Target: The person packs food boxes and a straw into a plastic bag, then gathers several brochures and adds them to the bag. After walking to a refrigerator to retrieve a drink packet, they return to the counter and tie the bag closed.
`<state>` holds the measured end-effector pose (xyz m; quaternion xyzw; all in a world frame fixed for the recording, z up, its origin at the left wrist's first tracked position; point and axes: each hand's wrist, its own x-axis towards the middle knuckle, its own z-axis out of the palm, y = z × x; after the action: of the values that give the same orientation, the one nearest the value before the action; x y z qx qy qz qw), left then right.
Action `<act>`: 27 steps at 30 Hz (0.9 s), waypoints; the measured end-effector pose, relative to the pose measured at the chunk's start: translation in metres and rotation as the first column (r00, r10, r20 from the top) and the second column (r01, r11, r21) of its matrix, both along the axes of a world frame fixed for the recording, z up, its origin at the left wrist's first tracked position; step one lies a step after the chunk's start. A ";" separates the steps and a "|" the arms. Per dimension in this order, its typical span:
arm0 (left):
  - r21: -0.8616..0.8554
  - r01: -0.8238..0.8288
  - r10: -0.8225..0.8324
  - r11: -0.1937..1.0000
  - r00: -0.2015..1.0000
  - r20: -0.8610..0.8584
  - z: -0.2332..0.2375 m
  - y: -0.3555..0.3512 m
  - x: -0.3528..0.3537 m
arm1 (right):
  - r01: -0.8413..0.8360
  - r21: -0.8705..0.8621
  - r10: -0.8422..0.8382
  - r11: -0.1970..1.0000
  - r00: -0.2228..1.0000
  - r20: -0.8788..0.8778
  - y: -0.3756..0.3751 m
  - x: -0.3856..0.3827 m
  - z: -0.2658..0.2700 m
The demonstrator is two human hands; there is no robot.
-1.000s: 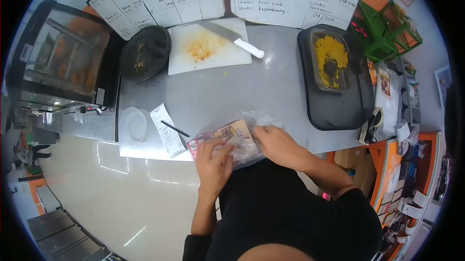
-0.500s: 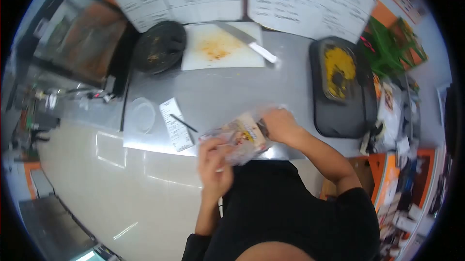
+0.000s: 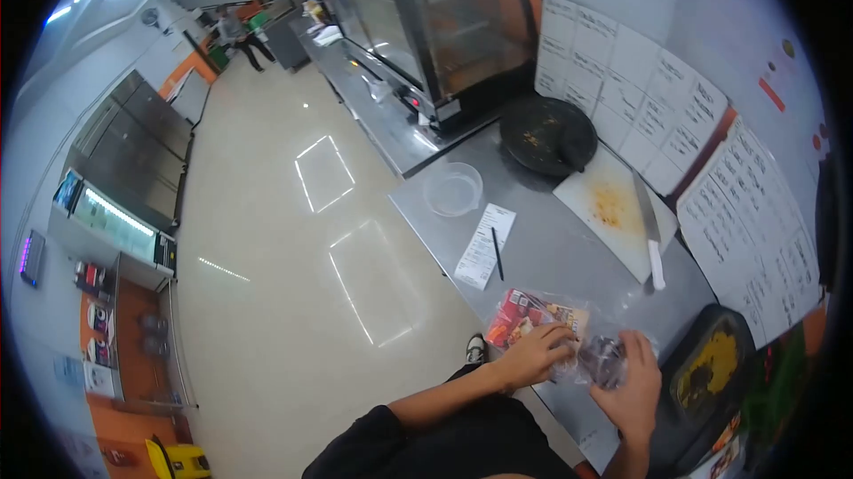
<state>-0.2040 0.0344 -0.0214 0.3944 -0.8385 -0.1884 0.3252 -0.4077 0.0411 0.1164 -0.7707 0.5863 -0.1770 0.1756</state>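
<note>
A clear plastic bag (image 3: pixel 569 341) with a red and tan printed pack (image 3: pixel 526 314) inside lies at the near edge of the steel counter (image 3: pixel 569 257). My left hand (image 3: pixel 538 355) grips the bag's near side. My right hand (image 3: pixel 635 386) pinches the bag's crumpled right end, where something dark shows through the plastic. Both hands are closed on the bag.
On the counter lie a paper receipt (image 3: pixel 484 244) with a black pen (image 3: pixel 498 252), a clear round tub (image 3: pixel 451 188), a black stone mortar (image 3: pixel 546 134), a stained white cutting board (image 3: pixel 613 209) with a knife (image 3: pixel 650 235), and a black tray of yellow food (image 3: pixel 706 368). A glass display case (image 3: pixel 444 21) stands beyond. Open tiled floor lies to the left.
The view has swung left and up, so the floor and the shop now fill the left. My hands stay on the bag, with the right hand now at its right end.
</note>
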 end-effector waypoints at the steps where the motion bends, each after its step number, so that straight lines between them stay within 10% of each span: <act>1: 0.018 0.019 -0.018 1.000 0.999 -0.048 -0.001 -0.001 0.002 | -0.016 0.003 0.016 1.000 0.995 0.099 0.000 0.000 0.015; 8: 0.094 -0.050 0.050 0.994 0.999 0.008 0.029 0.022 0.060 | -0.135 -0.265 0.219 0.955 0.922 0.320 0.003 0.043 0.064; 10: 0.265 0.106 0.000 0.958 0.929 -0.369 0.056 0.038 0.107 | -0.179 -0.289 0.272 0.940 0.907 0.321 0.002 0.083 0.064; 14: 0.255 -0.003 0.121 0.967 0.884 -0.451 0.076 0.072 0.200 | -0.490 -0.217 0.531 0.844 0.823 0.205 0.003 0.219 0.046; 18: 0.380 -0.011 0.346 0.925 0.437 -0.830 -0.006 0.111 0.282 | -0.728 -0.162 0.729 0.666 0.588 0.349 0.009 0.365 -0.005; 19: 0.564 -0.113 0.562 0.818 0.365 -0.742 -0.020 0.123 0.312 | -0.733 -0.178 0.738 0.657 0.576 0.350 0.005 0.399 -0.031; 21: 0.716 -0.354 0.797 0.602 0.221 -0.562 -0.041 0.151 0.364 | -0.759 0.260 0.105 0.597 0.395 0.913 -0.005 0.458 -0.111; 23: 0.709 -0.508 0.834 0.490 0.035 -0.551 -0.060 0.180 0.410 | -0.642 0.518 -0.079 0.565 0.583 0.809 -0.028 0.499 -0.221; 26: 0.756 -0.550 0.806 0.354 -0.231 -0.545 -0.097 0.222 0.482 | -0.150 0.752 0.183 0.641 0.982 0.040 -0.046 0.455 -0.505; 27: 0.740 -0.603 0.796 0.299 -0.270 -0.542 -0.110 0.233 0.508 | -0.444 0.361 0.485 0.820 0.874 -0.028 -0.029 0.396 -0.574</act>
<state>0.3036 0.2677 -0.1310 0.6537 -0.0775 -0.2102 0.7229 -0.0114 0.0118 -0.4578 -0.8567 0.4117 0.0220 0.3101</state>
